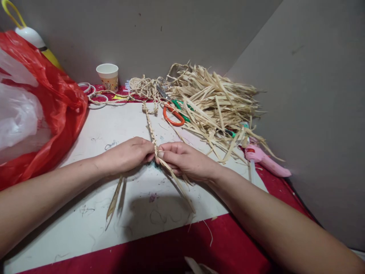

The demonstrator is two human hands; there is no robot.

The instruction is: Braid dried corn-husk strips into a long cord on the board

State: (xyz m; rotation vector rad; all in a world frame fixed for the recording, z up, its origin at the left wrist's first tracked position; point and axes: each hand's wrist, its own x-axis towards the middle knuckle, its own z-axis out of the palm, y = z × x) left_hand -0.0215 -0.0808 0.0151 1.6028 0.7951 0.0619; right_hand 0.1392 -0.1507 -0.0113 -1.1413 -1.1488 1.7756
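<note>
A braid of pale dried straw [151, 127] runs from a coiled heap at the back down to my two hands. My left hand [134, 154] is closed at the braid's near end, with a loose strand [114, 201] hanging below its wrist side. My right hand [182, 160] pinches the same end between thumb and forefinger. From between the hands a longer straw strand [179, 186] slants down to the right, over the white board [85, 217]. The left fingertips are mostly hidden behind the hand.
Loose straw [216, 99] is piled at the back right, with orange-and-green scissors [174, 116] against it. A pink glue gun [266, 160] lies right. At the back stands a paper cup [107, 78] beside white rings [98, 104]. A red plastic bag [67, 99] bulges at left.
</note>
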